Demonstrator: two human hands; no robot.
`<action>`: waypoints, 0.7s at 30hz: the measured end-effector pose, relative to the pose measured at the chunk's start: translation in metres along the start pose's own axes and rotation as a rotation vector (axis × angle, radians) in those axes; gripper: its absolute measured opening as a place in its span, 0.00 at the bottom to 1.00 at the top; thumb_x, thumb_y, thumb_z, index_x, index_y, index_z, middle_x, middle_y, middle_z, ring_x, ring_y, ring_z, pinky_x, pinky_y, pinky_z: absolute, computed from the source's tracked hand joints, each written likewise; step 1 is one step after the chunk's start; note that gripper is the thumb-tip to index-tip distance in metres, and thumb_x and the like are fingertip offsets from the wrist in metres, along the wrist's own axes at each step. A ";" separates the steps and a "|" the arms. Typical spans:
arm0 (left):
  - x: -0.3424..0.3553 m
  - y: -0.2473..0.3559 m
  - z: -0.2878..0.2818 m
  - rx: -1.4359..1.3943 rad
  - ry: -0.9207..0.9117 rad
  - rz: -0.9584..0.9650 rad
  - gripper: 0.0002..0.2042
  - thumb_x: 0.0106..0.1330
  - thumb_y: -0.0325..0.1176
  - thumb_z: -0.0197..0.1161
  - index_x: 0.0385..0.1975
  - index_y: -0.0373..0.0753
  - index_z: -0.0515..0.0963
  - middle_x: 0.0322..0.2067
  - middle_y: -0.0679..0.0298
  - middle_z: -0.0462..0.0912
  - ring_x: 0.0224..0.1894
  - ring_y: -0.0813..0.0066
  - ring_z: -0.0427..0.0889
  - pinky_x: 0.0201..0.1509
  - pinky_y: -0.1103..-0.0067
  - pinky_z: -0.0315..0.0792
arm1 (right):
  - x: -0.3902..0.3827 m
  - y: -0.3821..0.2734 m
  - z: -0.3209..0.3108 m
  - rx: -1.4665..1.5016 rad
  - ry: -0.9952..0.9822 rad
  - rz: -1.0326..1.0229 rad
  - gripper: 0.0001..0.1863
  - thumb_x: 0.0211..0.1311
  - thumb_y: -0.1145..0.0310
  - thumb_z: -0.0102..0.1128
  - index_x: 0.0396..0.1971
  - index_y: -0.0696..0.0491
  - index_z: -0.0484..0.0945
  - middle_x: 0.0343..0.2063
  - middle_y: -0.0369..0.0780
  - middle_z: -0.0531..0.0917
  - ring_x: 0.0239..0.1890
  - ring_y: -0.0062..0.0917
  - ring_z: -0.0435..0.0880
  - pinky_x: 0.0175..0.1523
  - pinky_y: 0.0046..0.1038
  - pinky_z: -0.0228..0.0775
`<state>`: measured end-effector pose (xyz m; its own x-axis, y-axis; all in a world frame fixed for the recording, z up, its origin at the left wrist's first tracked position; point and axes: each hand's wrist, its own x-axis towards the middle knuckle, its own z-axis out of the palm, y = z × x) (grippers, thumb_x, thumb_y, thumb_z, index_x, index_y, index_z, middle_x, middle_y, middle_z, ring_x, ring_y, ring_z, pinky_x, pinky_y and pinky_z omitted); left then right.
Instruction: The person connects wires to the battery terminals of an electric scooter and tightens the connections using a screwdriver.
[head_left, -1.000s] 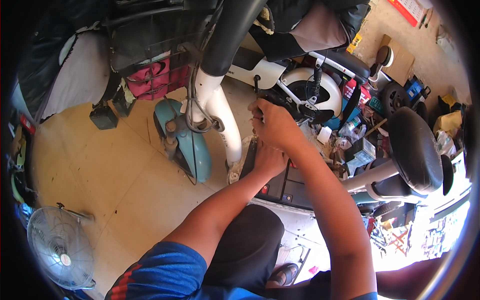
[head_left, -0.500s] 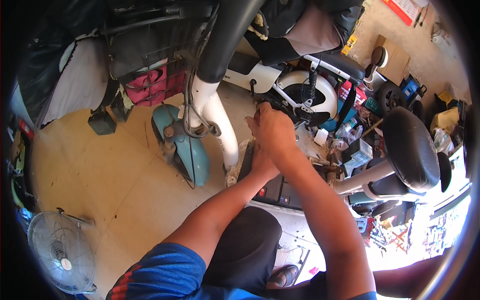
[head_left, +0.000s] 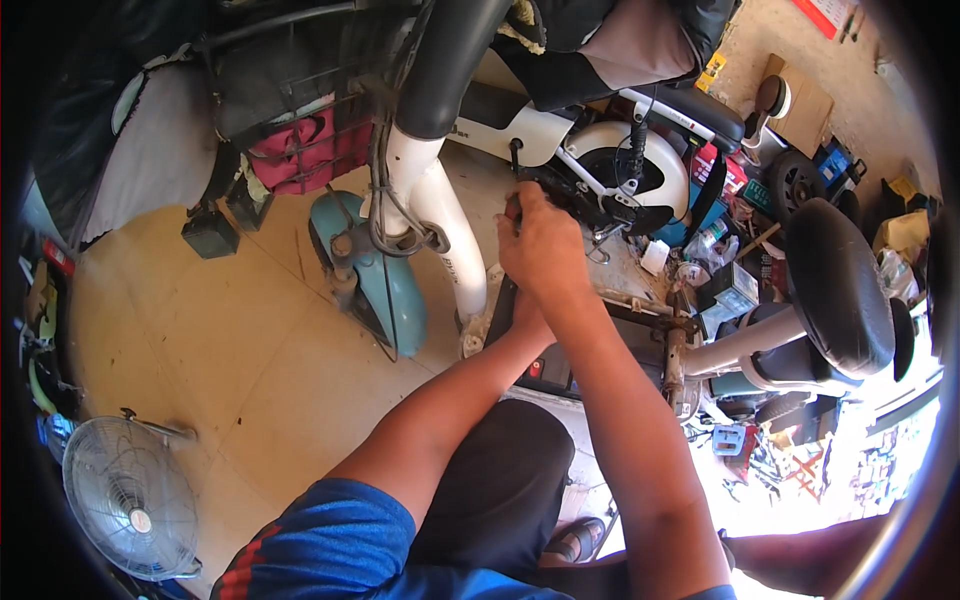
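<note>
My right hand (head_left: pixel 540 250) is closed over a small dark item that I cannot make out, above the open deck of a scooter. My left hand (head_left: pixel 530 315) lies beneath it, its fingers hidden. A black battery-like block (head_left: pixel 565 365) sits in the deck, beside a metal frame rail (head_left: pixel 675 365). A white fork tube (head_left: pixel 450 245) with looped cables stands just left of my hands. Beyond them is a white scooter (head_left: pixel 505 135) with a black seat.
A black saddle (head_left: pixel 835 285) rises at the right. A teal mudguard (head_left: pixel 385 290), pink bag (head_left: pixel 300 150), small black batteries (head_left: pixel 210 230) and a fan (head_left: pixel 130 495) are at the left. Assorted clutter (head_left: pixel 730 245) fills the right, and my knee (head_left: pixel 480 480) is below.
My right hand has shifted slightly, its fingers curling differently, and my left hand is now more hidden beneath it. More of the metal frame at the deck's right shows.
</note>
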<state>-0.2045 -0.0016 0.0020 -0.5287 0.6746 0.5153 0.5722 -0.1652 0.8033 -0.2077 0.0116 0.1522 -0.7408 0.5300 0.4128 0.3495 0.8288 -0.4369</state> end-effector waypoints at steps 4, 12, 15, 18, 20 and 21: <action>0.001 -0.038 0.024 0.607 -0.001 0.157 0.26 0.69 0.49 0.64 0.58 0.34 0.78 0.54 0.45 0.81 0.56 0.45 0.77 0.73 0.49 0.60 | 0.026 0.015 -0.004 0.318 -0.188 0.007 0.15 0.67 0.59 0.69 0.37 0.58 0.81 0.29 0.52 0.89 0.29 0.44 0.89 0.38 0.40 0.83; 0.001 -0.027 0.025 0.532 -0.124 0.103 0.26 0.70 0.51 0.63 0.52 0.31 0.78 0.48 0.44 0.80 0.53 0.43 0.77 0.67 0.51 0.64 | 0.037 0.033 0.021 0.915 -0.117 0.325 0.22 0.71 0.58 0.71 0.20 0.56 0.78 0.14 0.31 0.74 0.15 0.16 0.73 0.22 0.22 0.68; -0.007 -0.053 0.033 0.318 0.106 0.058 0.27 0.71 0.51 0.65 0.51 0.28 0.77 0.47 0.41 0.79 0.48 0.42 0.77 0.57 0.56 0.72 | 0.029 0.008 0.054 0.829 0.267 0.310 0.21 0.71 0.59 0.70 0.20 0.56 0.77 0.13 0.30 0.72 0.16 0.14 0.71 0.22 0.21 0.64; -0.008 -0.043 0.033 0.560 0.038 0.096 0.24 0.70 0.48 0.67 0.47 0.28 0.76 0.45 0.41 0.79 0.48 0.41 0.77 0.55 0.55 0.71 | 0.030 0.004 0.056 0.776 0.270 0.354 0.21 0.70 0.61 0.70 0.19 0.56 0.77 0.13 0.29 0.71 0.17 0.13 0.71 0.24 0.23 0.62; -0.008 -0.039 0.035 0.371 -0.015 0.076 0.24 0.68 0.48 0.68 0.47 0.28 0.76 0.46 0.42 0.78 0.49 0.41 0.77 0.55 0.54 0.70 | 0.036 0.018 0.053 0.664 0.124 0.274 0.21 0.70 0.60 0.71 0.19 0.56 0.79 0.14 0.30 0.74 0.18 0.13 0.73 0.25 0.23 0.63; -0.006 -0.041 0.034 0.306 -0.060 0.079 0.25 0.68 0.48 0.68 0.50 0.28 0.76 0.47 0.42 0.78 0.50 0.41 0.77 0.58 0.54 0.69 | 0.042 0.018 0.038 0.662 0.142 0.272 0.21 0.70 0.60 0.71 0.19 0.56 0.79 0.14 0.30 0.74 0.18 0.13 0.73 0.25 0.23 0.63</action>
<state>-0.2033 0.0258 -0.0438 -0.4425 0.7110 0.5465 0.7767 -0.0007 0.6298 -0.2541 0.0415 0.1317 -0.5802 0.7570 0.3007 0.0572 0.4061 -0.9120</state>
